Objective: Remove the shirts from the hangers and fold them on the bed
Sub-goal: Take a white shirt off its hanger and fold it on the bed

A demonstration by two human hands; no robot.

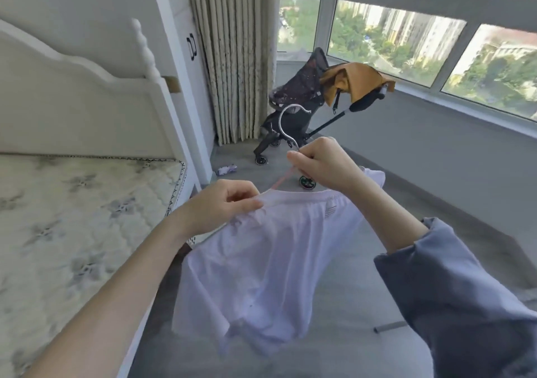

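Shirt (pixel 261 267), white and thin, hung in the air over the grey floor (pixel 436 157), just right of the bed (pixel 72 218). The left hand (pixel 220 207) pinched its collar with curled fingers (pixel 251 202). The right hand (pixel 322 164) gripped the hanger (pixel 283 178) at its neck, fingers closed round it; one pink hanger arm ran into the collar. A stroller (pixel 299 101) stood behind.

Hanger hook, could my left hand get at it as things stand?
Probably yes: the hook sticks up bare above the right hand, nothing between, though the left hand is busy pinching the shirt collar.
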